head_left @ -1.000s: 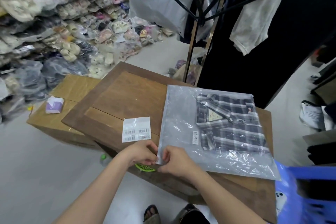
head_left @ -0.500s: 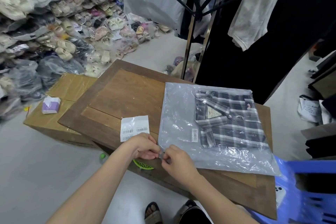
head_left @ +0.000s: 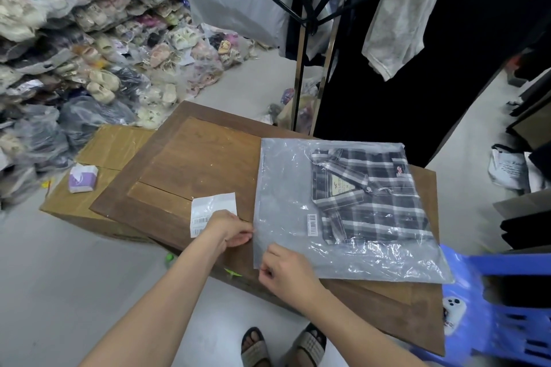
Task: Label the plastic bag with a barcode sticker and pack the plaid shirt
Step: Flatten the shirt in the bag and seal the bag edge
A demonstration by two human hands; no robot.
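The plastic bag (head_left: 298, 202) lies flat on the right half of the wooden table (head_left: 193, 164), its open end toward the left. The plaid shirt (head_left: 369, 197) is already seen inside it, folded, collar up, pushed to the far right part of the bag. A barcode sticker (head_left: 312, 225) is stuck on the bag just left of the shirt.

The bag's left edge is pinched at two places. The left hand (head_left: 232, 231) is closed narrowly on the edge about midway along, and the right hand (head_left: 283, 268) is closed on the near left corner. Whether a strip of adhesive liner is held between the right fingertips cannot be told; the view there is too small.

The step in hand is judged to be the closing of the bag's mouth. It is best done with the flap kept taut between the two pinches, folded over in one straight line, and pressed from the corner along the edge so that no creases or air pockets are trapped. The shirt should be left undisturbed, and the sticker kept flat and unfolded.

A sheet of spare barcode labels (head_left: 208, 211) lies on the table just beside the bag, partly under the left hand. A tissue pack (head_left: 83, 178) rests on the cardboard box (head_left: 98, 152) to the left.
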